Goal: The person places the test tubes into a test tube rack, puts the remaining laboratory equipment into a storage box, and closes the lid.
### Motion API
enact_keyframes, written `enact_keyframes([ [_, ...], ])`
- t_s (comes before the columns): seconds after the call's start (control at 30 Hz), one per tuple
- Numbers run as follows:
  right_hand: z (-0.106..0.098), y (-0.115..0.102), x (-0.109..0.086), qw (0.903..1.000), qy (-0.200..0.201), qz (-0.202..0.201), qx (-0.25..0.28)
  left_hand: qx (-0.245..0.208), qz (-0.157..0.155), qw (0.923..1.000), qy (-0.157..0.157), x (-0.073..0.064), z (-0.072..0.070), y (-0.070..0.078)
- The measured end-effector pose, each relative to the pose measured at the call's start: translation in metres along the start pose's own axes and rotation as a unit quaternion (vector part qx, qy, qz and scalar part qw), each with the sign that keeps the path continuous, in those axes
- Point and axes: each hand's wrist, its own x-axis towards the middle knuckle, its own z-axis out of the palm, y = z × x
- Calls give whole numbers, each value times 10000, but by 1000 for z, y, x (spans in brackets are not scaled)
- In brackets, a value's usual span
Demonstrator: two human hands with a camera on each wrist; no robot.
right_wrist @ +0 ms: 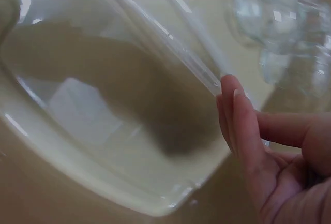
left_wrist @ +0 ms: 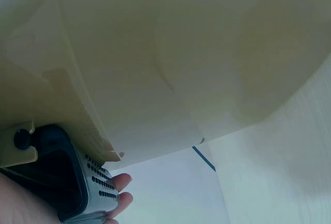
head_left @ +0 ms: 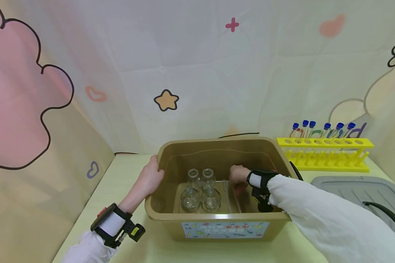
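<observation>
A brown plastic bin (head_left: 214, 217) sits on the table, with my left hand (head_left: 152, 174) gripping its left rim. In the left wrist view some fingertips (left_wrist: 123, 181) show past the wrist device, below the bin's wall. My right hand (head_left: 238, 177) reaches down inside the bin. It pinches the end of a thin clear glass tube (right_wrist: 176, 48) between thumb and fingers. Beside that tube lies a second clear glass rod (right_wrist: 191, 19) on the bin's floor. Left of the hand, several glass flasks (head_left: 211, 199) stand grouped together.
A yellow test tube rack (head_left: 329, 166) with several blue-capped tubes (head_left: 327, 126) stands behind the bin at right. In front of it lies a grey lid (head_left: 345, 188) with a black handle. A printed label (head_left: 225, 230) is on the bin's front. A patterned cloth hangs behind the table.
</observation>
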Motion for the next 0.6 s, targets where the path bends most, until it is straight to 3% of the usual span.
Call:
enact_keyframes([
  [0.13, 8, -5, 24, 9985, 358, -308, 275, 11, 9, 10000, 9, -1, -1, 1],
  [0.23, 11, -8, 31, 9985, 377, -265, 286, 57, 29, 10000, 38, -1, -1, 1],
  [0.4, 12, -10, 27, 9973, 288, 64, 677, 57, 16, 10000, 50, -1, 0, 1],
  [0.53, 16, -5, 4, 9907, 554, -165, 1231, 44, 10, 10000, 49, -1, 0, 1],
  [0.6, 19, -5, 16, 9870, 734, -347, 1384, 48, 7, 10000, 60, -1, 0, 1],
])
